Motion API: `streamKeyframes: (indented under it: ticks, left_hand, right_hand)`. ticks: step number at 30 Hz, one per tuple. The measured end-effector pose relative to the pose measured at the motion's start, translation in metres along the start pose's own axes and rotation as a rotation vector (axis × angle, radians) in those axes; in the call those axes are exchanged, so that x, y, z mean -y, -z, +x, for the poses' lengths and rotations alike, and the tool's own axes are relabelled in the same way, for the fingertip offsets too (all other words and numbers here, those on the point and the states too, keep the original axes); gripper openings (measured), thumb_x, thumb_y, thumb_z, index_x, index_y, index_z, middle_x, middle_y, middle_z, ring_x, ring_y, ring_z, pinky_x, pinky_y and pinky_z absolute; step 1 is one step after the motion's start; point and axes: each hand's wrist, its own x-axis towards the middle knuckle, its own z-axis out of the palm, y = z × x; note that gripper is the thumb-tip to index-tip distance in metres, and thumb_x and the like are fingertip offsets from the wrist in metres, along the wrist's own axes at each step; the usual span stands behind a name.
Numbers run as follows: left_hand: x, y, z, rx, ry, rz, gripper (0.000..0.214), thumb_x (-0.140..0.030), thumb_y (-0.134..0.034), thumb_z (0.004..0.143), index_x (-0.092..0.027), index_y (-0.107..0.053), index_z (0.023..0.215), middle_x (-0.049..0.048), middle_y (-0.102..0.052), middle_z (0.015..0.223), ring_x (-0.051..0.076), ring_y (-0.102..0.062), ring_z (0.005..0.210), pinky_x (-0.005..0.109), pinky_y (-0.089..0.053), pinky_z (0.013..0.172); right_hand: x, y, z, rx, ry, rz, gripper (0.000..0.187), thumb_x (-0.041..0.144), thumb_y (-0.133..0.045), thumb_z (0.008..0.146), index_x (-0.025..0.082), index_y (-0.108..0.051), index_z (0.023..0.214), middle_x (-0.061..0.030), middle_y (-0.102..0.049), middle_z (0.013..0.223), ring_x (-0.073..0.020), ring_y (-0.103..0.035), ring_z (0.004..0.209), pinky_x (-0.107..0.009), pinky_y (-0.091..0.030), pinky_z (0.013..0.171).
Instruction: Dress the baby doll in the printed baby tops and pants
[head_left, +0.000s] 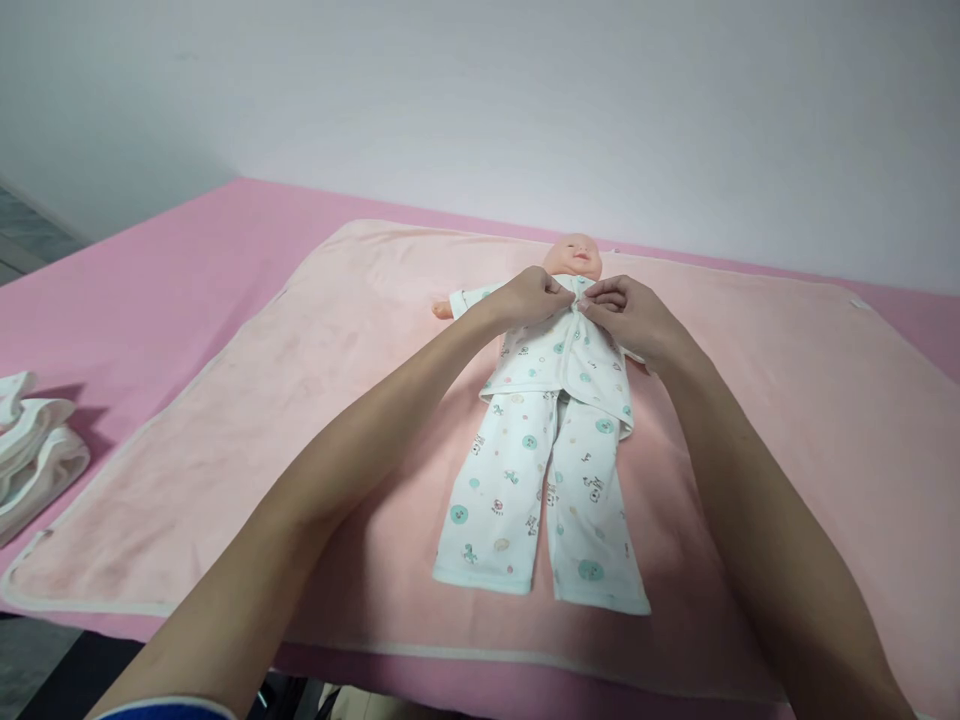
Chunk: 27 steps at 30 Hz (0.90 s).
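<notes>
A baby doll lies on its back, head toward the wall, dressed in a white printed top and matching white trousers. My left hand pinches the top's front edge near the upper chest. Close beside it, my right hand pinches the same front opening from the other side, the fingertips of both hands almost meeting. Below my hands the two front edges of the top lie together down to the hem. One doll hand sticks out of the sleeve at the left; the other arm is mostly hidden behind my right hand.
A light pink blanket with a pale border spreads under the doll on a pink-covered table. Folded white cloth lies at the left edge. A pale wall rises behind the table.
</notes>
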Motion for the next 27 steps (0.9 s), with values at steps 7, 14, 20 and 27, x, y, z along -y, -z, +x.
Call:
streamKeyframes:
  ticks: [7, 14, 20, 27]
  left_hand:
    - [-0.006, 0.000, -0.005, -0.022, 0.007, 0.031, 0.055, -0.029, -0.069, 0.098, -0.022, -0.025, 0.065, -0.0025, -0.023, 0.066, 0.009, -0.019, 0.062, 0.035, -0.015, 0.063]
    - [-0.011, -0.003, -0.009, -0.027, -0.014, 0.033, 0.046, -0.033, -0.073, 0.097, -0.020, -0.042, 0.065, -0.0006, -0.033, 0.069, 0.011, -0.030, 0.063, 0.033, -0.021, 0.066]
    - [-0.008, -0.004, -0.009, -0.162, 0.028, 0.085, 0.016, -0.030, -0.075, 0.094, -0.018, -0.068, 0.085, 0.0019, -0.055, 0.079, 0.013, -0.048, 0.070, 0.031, -0.033, 0.068]
    - [0.001, -0.007, 0.001, -0.208, -0.079, 0.100, 0.007, -0.024, -0.074, 0.090, -0.017, -0.075, 0.090, 0.0024, -0.063, 0.087, 0.013, -0.052, 0.076, 0.029, -0.039, 0.073]
  right_hand:
    - [0.013, 0.001, -0.006, -0.044, -0.099, -0.047, 0.024, 0.021, -0.090, 0.084, 0.023, -0.070, 0.098, -0.0041, -0.075, 0.092, -0.0177, -0.066, 0.077, -0.030, -0.051, 0.065]
    - [0.000, -0.004, 0.002, -0.112, -0.094, -0.028, 0.030, 0.024, -0.091, 0.080, 0.024, -0.067, 0.099, -0.0063, -0.079, 0.101, -0.0239, -0.075, 0.090, -0.036, -0.060, 0.074]
    - [0.001, -0.005, -0.001, -0.122, -0.081, 0.022, 0.034, 0.024, -0.091, 0.078, 0.025, -0.066, 0.100, -0.0066, -0.081, 0.110, -0.0258, -0.077, 0.104, -0.042, -0.064, 0.091]
    - [-0.005, -0.002, 0.005, -0.082, -0.061, 0.066, 0.036, 0.024, -0.093, 0.075, 0.026, -0.065, 0.097, -0.0068, -0.080, 0.103, -0.0260, -0.075, 0.096, -0.039, -0.062, 0.078]
